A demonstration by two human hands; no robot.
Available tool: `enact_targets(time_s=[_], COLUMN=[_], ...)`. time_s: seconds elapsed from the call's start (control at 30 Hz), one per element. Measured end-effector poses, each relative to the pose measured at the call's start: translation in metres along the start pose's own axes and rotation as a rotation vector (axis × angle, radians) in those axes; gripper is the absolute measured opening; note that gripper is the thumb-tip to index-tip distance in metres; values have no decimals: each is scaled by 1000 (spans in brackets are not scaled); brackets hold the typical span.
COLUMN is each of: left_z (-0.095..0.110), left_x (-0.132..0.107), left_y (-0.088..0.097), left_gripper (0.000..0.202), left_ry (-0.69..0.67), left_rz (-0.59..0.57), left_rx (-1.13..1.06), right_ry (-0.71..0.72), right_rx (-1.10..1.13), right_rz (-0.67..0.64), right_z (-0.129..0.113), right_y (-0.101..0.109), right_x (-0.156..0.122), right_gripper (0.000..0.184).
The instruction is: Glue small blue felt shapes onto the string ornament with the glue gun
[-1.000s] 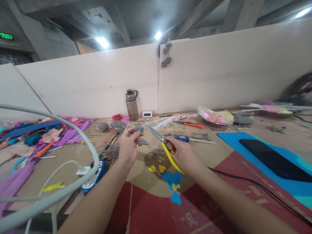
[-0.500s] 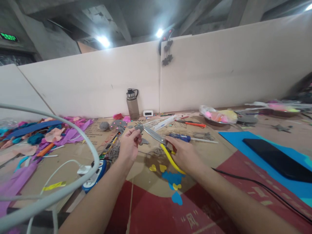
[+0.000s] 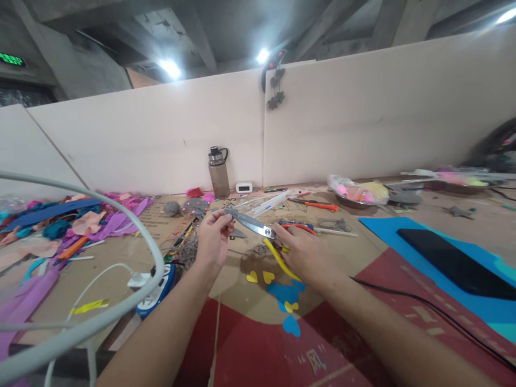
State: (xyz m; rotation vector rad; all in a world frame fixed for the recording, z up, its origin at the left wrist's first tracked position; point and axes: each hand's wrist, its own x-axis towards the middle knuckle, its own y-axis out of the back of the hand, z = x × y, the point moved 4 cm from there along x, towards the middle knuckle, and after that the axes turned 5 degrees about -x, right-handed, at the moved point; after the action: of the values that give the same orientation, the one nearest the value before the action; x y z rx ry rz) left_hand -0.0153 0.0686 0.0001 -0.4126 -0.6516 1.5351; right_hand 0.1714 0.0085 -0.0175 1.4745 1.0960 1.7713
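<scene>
Scissors (image 3: 263,230) are in the right hand (image 3: 302,252), whose fingers grasp the handles (image 3: 279,262); the blades (image 3: 248,221) reach left to a small grey piece (image 3: 231,210), pinched by the left hand (image 3: 213,236) above the worktop (image 3: 495,226). This piece seems light, soft and fragile, so its edge is best for holding.

The green exit sign (image 3: 12,59) at the far left reads "EXIT", under a line of what are probably Chinese characters. On the red part of the cardboard sheet (image 3: 250,344) stands “风” in pale print; the characters right of it are too dim to read. The small desk clock (image 3: 244,187) shows dark, illegible digits.
</scene>
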Motion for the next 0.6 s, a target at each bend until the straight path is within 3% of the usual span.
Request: enact_targets(time_s=[0.6], left_z=[-1], left_x=[4], left_y=[5], left_gripper=[28], left_ry=[27], left_rz=[24], left_rx=[-12], right_ry=[-21], right_rx=[34], right_rz=[-40], right_z=[-2], right_y=[6], right_x=[-2], right_gripper=[42])
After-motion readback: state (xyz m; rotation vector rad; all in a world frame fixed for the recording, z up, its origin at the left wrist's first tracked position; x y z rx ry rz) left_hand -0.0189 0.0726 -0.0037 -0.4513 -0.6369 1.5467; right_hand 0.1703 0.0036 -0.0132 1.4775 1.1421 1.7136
